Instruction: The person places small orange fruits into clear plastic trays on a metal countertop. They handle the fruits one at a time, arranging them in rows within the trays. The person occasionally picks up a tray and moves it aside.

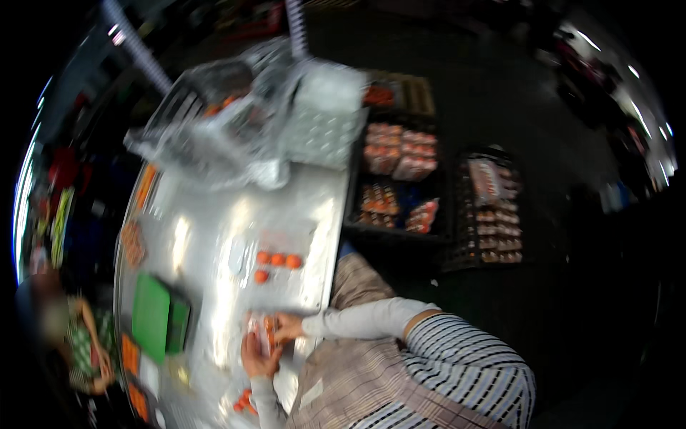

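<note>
My left hand holds the near side of a clear plastic pack with orange-red round produce in it, over the metal table. My right hand is at the pack's other side, its fingers on the orange-red pieces. Further along the table lie several loose round orange-red fruits or vegetables, three of them in a row, beside a clear plastic sheet or tray. Another small cluster of orange-red pieces lies near my left forearm. The view is blurred, so the kind of produce cannot be told.
A green plastic container stands at the table's far side, near orange packs. Plastic film partly covers a crate, beside stacked clear trays. Dark crates of packed produce stand right of the table. A co-worker is across it.
</note>
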